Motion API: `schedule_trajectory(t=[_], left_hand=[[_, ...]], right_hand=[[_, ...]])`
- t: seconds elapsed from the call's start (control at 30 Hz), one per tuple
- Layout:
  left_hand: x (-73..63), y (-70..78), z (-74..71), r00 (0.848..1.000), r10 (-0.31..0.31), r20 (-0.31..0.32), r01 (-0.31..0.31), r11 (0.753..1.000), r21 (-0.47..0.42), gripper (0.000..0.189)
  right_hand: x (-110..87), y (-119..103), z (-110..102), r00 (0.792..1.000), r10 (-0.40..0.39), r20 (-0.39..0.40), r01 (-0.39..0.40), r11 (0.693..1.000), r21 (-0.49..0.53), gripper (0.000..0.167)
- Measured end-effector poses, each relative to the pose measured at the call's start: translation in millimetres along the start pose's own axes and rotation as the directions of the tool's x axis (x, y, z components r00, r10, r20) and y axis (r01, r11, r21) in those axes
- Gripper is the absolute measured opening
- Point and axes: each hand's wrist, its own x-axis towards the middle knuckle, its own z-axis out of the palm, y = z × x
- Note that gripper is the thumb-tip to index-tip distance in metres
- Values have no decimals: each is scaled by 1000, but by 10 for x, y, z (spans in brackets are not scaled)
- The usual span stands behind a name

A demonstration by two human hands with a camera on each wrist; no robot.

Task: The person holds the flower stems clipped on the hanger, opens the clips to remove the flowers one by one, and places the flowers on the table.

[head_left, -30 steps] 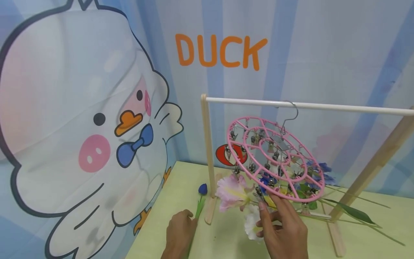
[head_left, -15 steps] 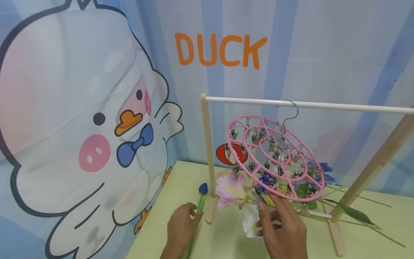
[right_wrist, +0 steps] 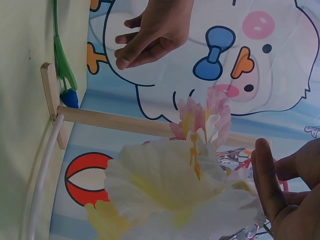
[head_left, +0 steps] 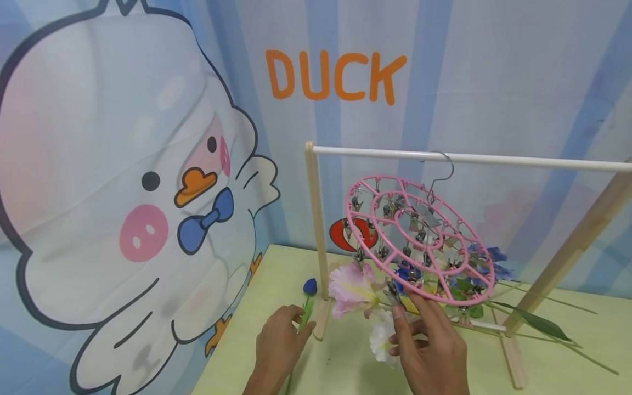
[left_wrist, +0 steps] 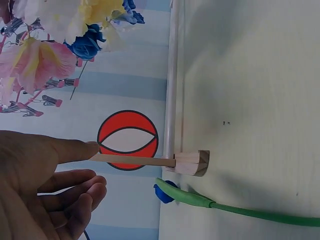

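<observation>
My left hand (head_left: 281,340) is over the green stem of an artificial blue tulip (head_left: 310,286), fingers loosely bent. In the left wrist view nothing lies between thumb and fingers, and the tulip's green leaf (left_wrist: 182,194) shows apart from them. A round pink clip hanger (head_left: 469,303) hangs tilted by its metal hook (head_left: 450,164). At its near rim my right hand (head_left: 432,345) pinches a metal clip (head_left: 393,291) between thumb and fingers. Below the rim are a pink flower (head_left: 353,288) and a white flower (head_left: 382,337), the latter large in the right wrist view.
A white rod (head_left: 518,161) on wooden posts (head_left: 318,219) carries the hanger. More blue flowers (head_left: 496,263) and a long leaf (head_left: 545,329) lie behind and right of it. A printed duck curtain (head_left: 148,109) encloses the pale yellow table (head_left: 286,263).
My left hand has shifted slightly forward, its thumb and fingers spreading around the tulip stem in the head view. The right hand has stayed almost still at the hanger's rim.
</observation>
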Motion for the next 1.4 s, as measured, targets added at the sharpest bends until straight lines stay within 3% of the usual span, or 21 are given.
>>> schedule_trajectory(t=[0.8,1.13,1.4], left_hand=[[-40,168,-148,999,36,3,-36,999,-20,27],[-79,294,-251,997,80,-18,-80,996,-25,27],[-107,390,-321,997,72,-16,-72,997,-29,28]], right_hand=[[2,6,7,999,-15,35,14,1000,16,39],[2,17,17,999,-28,24,28,999,15,38],[0,21,21,999,-20,38,20,1000,12,38]])
